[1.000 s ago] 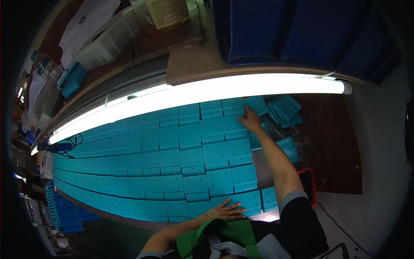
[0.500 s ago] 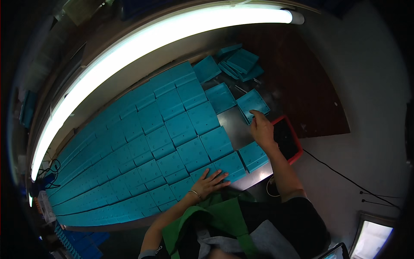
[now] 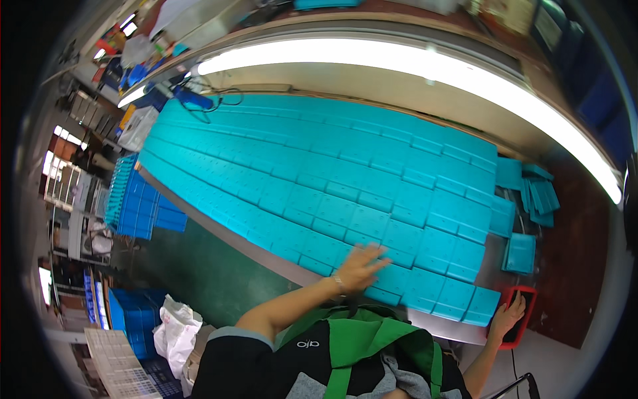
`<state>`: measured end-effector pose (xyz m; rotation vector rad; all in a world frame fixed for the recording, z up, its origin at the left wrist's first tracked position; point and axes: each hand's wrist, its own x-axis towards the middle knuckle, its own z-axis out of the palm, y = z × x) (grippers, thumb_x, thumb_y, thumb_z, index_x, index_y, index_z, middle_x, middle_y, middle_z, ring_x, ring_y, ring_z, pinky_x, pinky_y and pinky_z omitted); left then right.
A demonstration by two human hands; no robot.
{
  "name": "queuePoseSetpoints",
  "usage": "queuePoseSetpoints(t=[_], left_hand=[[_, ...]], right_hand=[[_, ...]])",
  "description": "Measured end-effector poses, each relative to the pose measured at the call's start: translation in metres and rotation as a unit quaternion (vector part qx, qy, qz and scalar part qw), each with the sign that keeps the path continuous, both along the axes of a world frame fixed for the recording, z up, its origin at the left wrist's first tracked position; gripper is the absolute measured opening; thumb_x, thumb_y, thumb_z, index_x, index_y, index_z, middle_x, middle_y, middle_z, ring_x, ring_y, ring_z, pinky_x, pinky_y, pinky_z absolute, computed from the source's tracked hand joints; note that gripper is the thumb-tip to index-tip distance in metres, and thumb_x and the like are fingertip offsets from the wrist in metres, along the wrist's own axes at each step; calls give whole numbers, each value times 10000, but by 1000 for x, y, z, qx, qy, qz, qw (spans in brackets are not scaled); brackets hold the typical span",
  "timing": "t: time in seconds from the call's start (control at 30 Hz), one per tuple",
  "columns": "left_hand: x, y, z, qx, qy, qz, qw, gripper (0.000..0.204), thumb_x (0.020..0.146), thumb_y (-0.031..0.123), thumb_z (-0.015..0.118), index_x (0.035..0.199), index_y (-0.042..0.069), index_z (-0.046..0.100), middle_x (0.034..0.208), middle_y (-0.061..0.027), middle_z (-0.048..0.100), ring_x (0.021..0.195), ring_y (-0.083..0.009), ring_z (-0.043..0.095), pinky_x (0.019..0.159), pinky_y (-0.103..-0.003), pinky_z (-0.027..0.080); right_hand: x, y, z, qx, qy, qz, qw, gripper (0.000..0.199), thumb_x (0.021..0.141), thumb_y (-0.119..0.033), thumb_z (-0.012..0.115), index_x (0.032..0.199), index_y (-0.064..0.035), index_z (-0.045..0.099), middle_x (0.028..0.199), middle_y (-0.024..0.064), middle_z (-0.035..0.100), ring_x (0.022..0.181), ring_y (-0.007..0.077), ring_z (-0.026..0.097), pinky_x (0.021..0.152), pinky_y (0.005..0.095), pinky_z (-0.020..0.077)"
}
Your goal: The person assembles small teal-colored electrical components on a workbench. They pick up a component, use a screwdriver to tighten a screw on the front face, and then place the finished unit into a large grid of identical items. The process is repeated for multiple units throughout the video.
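Rows of flat, box-like turquoise plastic covers (image 3: 355, 219) lie edge to edge over the long table. My left hand (image 3: 362, 269) is over the near rows, slightly blurred, with its fingers spread; I cannot tell whether it touches the covers, but nothing shows in it. At the right end of the table my right hand (image 3: 508, 316) reaches over a black tray with a red rim (image 3: 508, 344). Its fingers look stretched and apart over the dark inside; what lies in there is too dark to make out. One cover (image 3: 483, 307) ends the near row beside this hand.
Loose turquoise covers (image 3: 543, 196) lie in a pile at the far right, and another (image 3: 520, 254) stands nearer the tray. A bright tube lamp (image 3: 359, 52) spans the table's far side. Blue crates (image 3: 143, 209) and a white bag (image 3: 178, 332) are at left.
The view has swung, showing more of the room at left. My right hand has left the loose cover and come to the red-rimmed tray. My left hand's fingers have spread and it is moving.
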<state>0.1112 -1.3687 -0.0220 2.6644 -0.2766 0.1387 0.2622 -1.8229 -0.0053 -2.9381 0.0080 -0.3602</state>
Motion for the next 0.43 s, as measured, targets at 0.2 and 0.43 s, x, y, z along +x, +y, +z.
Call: queuePoseSetpoints(t=[0.2, 0.43], left_hand=[[-139, 162, -5, 87, 111, 338, 930, 717, 818, 360, 645, 1436, 152, 347, 1528, -112, 228, 1407, -336, 202, 1101, -588, 166], [-177, 216, -4, 14, 154, 177, 972, 838, 820, 454, 633, 1483, 158, 216, 1555, -108, 146, 1422, -332, 155, 1120, -570, 146]], right_hand=[[-9, 170, -6, 141, 19, 270, 952, 461, 753, 13, 623, 1203, -65, 561, 1279, 203, 479, 1202, 373, 443, 1023, 446, 336], [-100, 465, 37, 258, 99, 547, 790, 369, 751, 28, 642, 1111, -44, 606, 1122, 180, 582, 1078, 352, 541, 913, 417, 441]])
